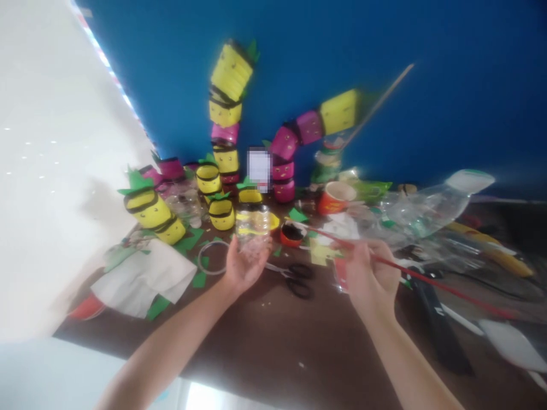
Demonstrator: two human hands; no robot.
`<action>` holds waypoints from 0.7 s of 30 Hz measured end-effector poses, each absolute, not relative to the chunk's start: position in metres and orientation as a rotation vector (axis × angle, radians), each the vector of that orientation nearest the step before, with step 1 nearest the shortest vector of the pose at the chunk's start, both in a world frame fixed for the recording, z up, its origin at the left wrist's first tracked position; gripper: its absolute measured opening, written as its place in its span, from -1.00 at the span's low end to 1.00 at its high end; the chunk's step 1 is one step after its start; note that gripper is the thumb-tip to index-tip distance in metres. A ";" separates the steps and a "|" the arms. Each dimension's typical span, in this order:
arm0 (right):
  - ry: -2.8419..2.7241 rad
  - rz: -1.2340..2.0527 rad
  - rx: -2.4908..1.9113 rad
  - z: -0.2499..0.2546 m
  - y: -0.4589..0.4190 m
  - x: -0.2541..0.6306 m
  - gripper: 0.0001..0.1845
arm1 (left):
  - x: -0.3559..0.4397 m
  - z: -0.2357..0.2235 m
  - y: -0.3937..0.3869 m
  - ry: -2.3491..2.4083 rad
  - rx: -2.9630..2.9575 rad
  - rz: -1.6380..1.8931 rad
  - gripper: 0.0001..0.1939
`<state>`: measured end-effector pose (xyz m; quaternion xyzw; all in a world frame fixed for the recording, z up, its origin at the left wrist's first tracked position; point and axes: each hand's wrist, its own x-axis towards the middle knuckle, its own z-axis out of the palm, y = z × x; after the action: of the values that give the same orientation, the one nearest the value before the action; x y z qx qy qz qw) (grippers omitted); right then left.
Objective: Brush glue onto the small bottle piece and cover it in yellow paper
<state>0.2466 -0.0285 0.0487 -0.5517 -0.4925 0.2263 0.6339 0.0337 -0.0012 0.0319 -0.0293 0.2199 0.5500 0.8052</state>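
1. Two big backdrops are seen first: a deep blue wall (427, 85) behind everything, and a dark brown table (273, 347) that all the clutter is spread over.
2. A large clear plastic bottle (427, 210) is laid on its side at the right of the table, its white cap pointed away to the right.
3. Stacks of yellow and pink paper-wrapped containers (226, 108) are piled against the wall, some leaning pretty badly; a few yellow ones with green leaf tops (154, 210) are tipped over at the left.
4. A white sheet of paper (141, 279) is spread at the left edge, with green scraps scattered round it.
5. The left hand (245, 265) is held palm up, fingers curled round a small clear plastic cup (253, 230) banded in yellow, so it's closed on the cup, raised just above the table near the middle.
6. The right hand (370, 273) is pinched round a thin red stick (427, 279), whose tip is pointed toward the cup and whose far end runs off to the right.
7. Black-handled scissors (294, 276) are left flat on the table between the two hands.
8. An orange cup (335, 198) and a small red lid with something dark in it (293, 233) are parked just behind the hands.
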 end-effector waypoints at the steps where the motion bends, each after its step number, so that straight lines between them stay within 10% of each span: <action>1: -1.161 0.492 -1.281 0.052 -0.026 0.245 -0.70 | 0.033 0.032 -0.001 0.455 -0.061 1.176 -0.34; 21: -1.977 0.302 -1.455 0.074 0.059 0.196 -0.72 | 0.039 0.037 -0.003 0.470 -0.048 1.155 -0.31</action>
<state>0.1960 0.0594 0.0745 -0.5559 -0.7551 0.1155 0.3279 0.0385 -0.0027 0.0366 -0.0224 0.2200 0.5406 0.8117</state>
